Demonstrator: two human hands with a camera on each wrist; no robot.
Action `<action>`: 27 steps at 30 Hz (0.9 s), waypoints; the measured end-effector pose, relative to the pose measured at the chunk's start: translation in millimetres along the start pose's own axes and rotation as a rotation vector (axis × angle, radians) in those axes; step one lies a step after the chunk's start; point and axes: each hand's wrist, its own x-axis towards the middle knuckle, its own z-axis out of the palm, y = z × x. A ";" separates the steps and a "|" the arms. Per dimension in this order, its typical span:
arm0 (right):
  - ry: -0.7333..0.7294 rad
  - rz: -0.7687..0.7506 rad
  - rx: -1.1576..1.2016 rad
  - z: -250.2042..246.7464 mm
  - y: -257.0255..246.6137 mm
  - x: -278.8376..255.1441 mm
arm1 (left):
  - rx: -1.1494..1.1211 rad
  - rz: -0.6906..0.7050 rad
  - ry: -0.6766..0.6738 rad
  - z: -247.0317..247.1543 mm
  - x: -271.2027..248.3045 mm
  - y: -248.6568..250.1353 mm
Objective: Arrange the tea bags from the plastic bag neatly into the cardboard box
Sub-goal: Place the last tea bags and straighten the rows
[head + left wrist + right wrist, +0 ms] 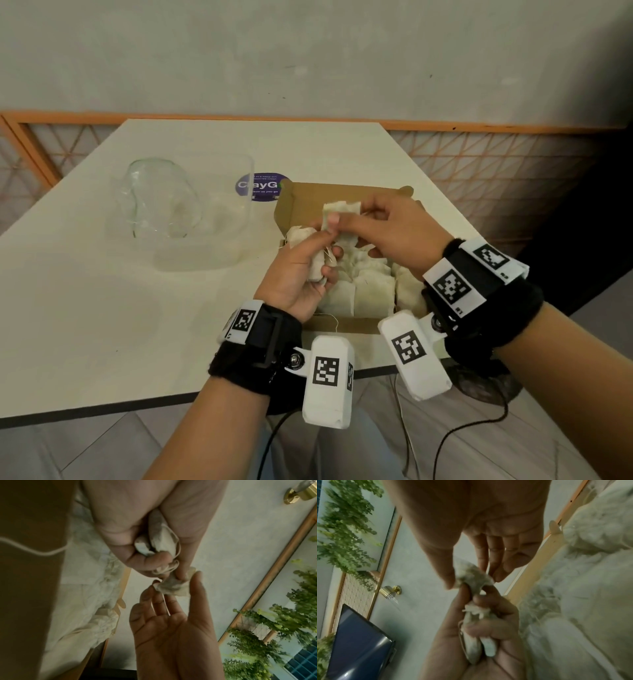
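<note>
We see a pale table [102, 308] w/ dark edge, grey plaster wall [308, 51] behind, orange-framed lattice panel [479, 161], grey tiled floor [68, 452]; soft, dim light.

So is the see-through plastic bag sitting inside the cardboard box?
No, the plastic bag lies on the table to the left of the cardboard box, apart from it.

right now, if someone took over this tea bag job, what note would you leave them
Left hand grips a small bunch of tea bags above the cardboard box.
Right hand pinches one tea bag off that bunch, also over the box.
Done: rows of tea bags already lie in the box.
Plastic bag lies left on the table; whether any remain inside is unclear.
Left: lay down the held ones neatly.
</note>
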 end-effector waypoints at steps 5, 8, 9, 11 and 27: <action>0.038 0.032 0.315 -1.8 9.0 -4.8 | -0.060 0.011 0.027 -1.4 1.1 0.9; 0.008 0.096 0.600 -3.8 13.9 -9.8 | -0.007 -0.024 -0.034 2.0 -1.8 2.4; 0.009 0.100 0.621 -3.2 16.1 -11.9 | 0.038 -0.030 -0.052 3.5 -2.4 1.3; 0.030 0.078 0.591 -0.4 21.3 -15.6 | 0.138 -0.012 -0.042 4.7 -2.5 -1.7; 0.076 0.055 0.711 -4.2 31.6 -21.0 | 0.254 0.052 0.017 7.5 -1.6 -6.6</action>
